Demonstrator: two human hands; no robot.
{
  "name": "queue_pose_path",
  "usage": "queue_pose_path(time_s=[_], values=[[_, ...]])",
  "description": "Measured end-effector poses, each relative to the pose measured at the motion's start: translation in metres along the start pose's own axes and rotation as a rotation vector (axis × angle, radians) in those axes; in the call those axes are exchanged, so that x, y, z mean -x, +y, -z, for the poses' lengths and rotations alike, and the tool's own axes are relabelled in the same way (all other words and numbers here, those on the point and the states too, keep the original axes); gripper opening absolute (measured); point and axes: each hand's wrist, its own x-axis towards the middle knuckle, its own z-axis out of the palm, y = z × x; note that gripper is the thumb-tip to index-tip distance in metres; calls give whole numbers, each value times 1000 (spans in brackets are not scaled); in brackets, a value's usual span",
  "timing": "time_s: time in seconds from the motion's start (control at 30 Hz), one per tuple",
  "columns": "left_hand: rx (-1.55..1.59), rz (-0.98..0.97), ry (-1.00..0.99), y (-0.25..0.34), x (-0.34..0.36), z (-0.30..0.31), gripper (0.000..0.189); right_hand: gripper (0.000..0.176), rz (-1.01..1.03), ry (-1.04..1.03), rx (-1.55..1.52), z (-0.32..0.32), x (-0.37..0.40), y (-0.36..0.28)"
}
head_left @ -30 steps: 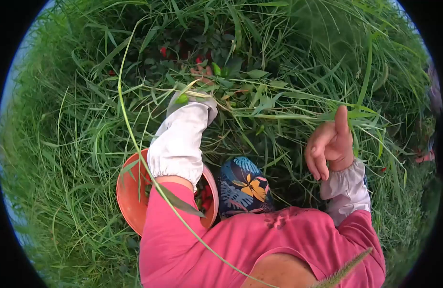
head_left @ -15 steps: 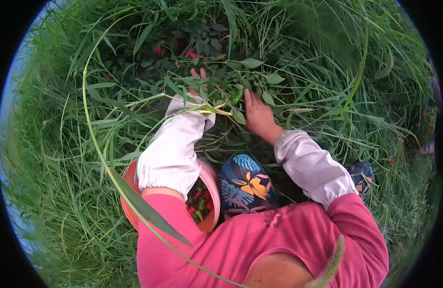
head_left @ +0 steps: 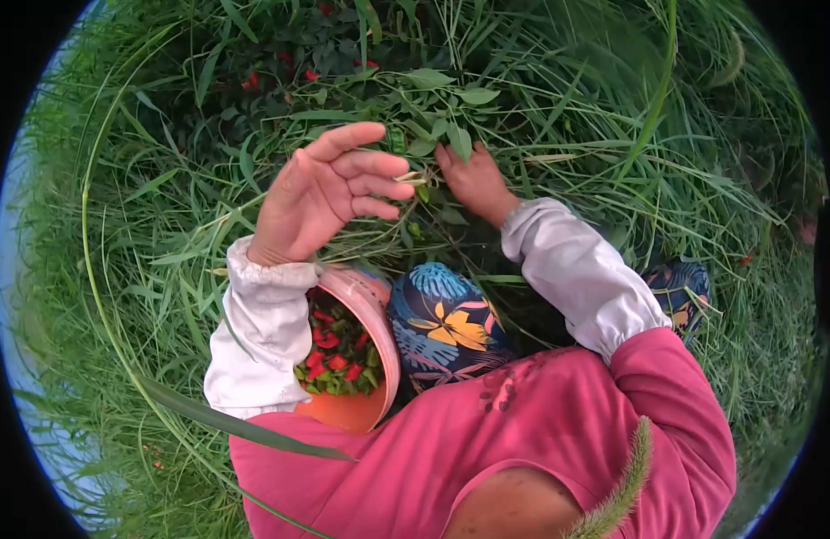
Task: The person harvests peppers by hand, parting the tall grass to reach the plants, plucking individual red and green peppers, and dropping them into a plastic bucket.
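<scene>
Covering one side of the bucket [head_left: 390,359], the left sleeve [head_left: 260,337] hides part of its peppers [head_left: 336,359], red and green, too jumbled to count. Just beyond the bucket, the left hand [head_left: 318,190] shows its palm, fingers parted; farther right, the right hand [head_left: 478,187] loses its fingertips under leaves [head_left: 460,140], so its grip cannot be told. The two hands are apart. At least four red pods [head_left: 250,83] dot the plants well beyond the bucket. Right of it are two knees [head_left: 446,328], one partly hidden.
</scene>
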Motion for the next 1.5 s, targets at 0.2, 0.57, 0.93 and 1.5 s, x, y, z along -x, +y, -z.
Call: queue_pose_path(time_s=[0.2, 0.57, 0.93, 1.5], values=[[-974, 512, 130, 13, 31, 87, 41, 45, -73, 1, -98, -13, 1, 10], [-852, 784, 462, -56, -13, 110, 28, 39, -437, -95, -454, -5, -17, 9], [-823, 1088, 611, -83, -42, 101, 55, 32, -525, -53, -586, 6, -26, 0], [-1329, 888, 306, -73, -35, 125, 28, 30, -355, -55, -412, -2, -15, 6]])
